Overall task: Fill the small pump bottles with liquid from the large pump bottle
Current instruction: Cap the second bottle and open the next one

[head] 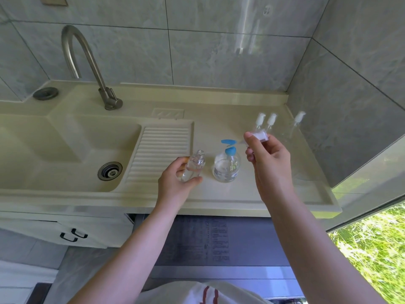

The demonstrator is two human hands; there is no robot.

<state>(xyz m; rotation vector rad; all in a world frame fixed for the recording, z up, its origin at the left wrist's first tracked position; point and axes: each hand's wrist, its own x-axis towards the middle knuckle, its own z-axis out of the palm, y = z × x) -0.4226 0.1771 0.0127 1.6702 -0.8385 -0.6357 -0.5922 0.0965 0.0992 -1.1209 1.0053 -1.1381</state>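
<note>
— So, where do you stand with the filling?

— Early, I'd judge. Your left hand [175, 183] wraps its fingers round one small bottle [194, 166] just left of frame centre, tilted, neck bare and open. Your right hand [266, 160] pinches its removed white pump top [260, 136] between thumb and fingertips, right of centre. Whether that bottle holds much liquid, I cannot tell; the glass is too clear.

— And the rest?

— The large pump bottle [226, 167] stands upright between your hands, touching neither, its blue pump head [229, 145] still on. Three more small bottles [271, 122] wait upper right of centre near the wall, white pumps still screwed on; those look untouched to me.

— What am I handling, material-wise?

— Clear, hard, rounded bottles, likely slick if wet. The white top is small ribbed plastic with a thin dip tube. The countertop [219, 198] is smooth cream, with a ridged washboard [162, 150] sloping into the sink [65, 150] at the left
</note>
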